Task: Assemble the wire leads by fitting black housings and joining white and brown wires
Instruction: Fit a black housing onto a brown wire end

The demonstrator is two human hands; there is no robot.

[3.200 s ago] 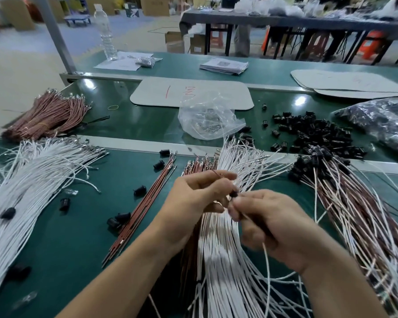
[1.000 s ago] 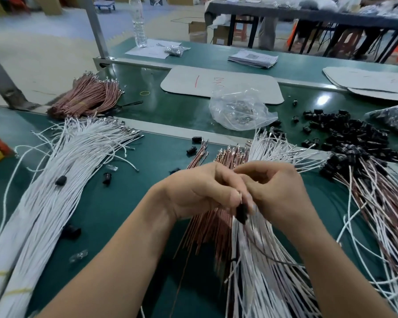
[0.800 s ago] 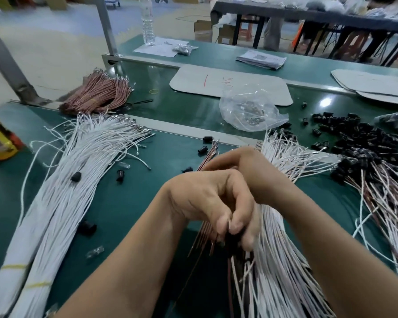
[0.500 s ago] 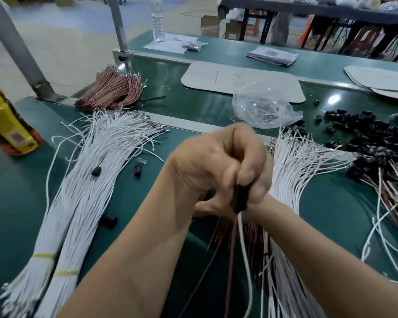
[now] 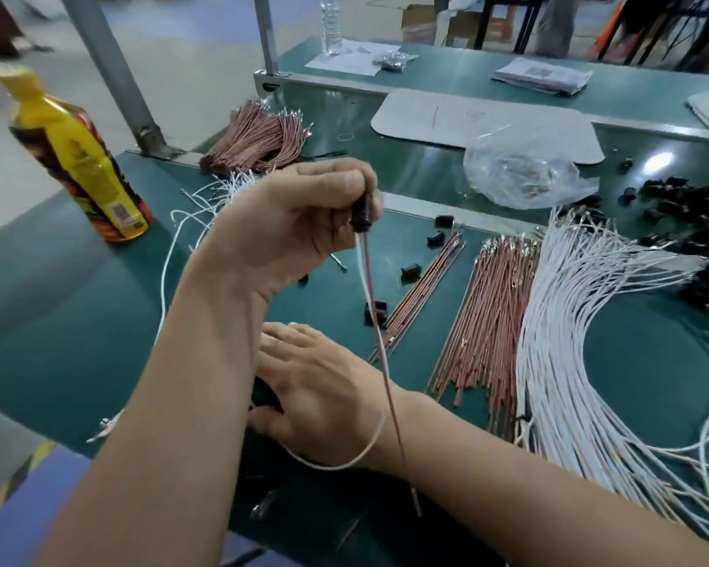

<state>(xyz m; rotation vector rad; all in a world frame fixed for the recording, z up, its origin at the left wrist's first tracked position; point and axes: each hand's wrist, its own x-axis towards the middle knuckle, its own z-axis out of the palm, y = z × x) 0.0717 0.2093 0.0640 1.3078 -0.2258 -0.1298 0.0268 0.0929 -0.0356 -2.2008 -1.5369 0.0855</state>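
Observation:
My left hand (image 5: 287,227) is raised above the green table (image 5: 58,300) and pinches a black housing (image 5: 363,214). A white wire (image 5: 362,276) and a brown wire (image 5: 379,337) hang from the housing; the white one loops over my right wrist. My right hand (image 5: 324,399) lies low near the table's front edge, next to a dark piece (image 5: 265,396). Its fingers are hidden behind my left forearm. Loose brown wires (image 5: 492,313) and a fan of white wires (image 5: 569,321) lie to the right. Single black housings (image 5: 410,272) are scattered between them.
A yellow bottle (image 5: 78,157) stands at the left. A bundle of brown wires (image 5: 258,137) lies at the back. A clear plastic bag (image 5: 524,169), a white board (image 5: 484,116) and a pile of black housings (image 5: 692,206) are at the right. A metal post (image 5: 115,75) rises at the rear left.
My left hand has lifted the housing with both wires up and to the left. My right hand has let go of it and dropped toward the table's front edge. The view has swung left.

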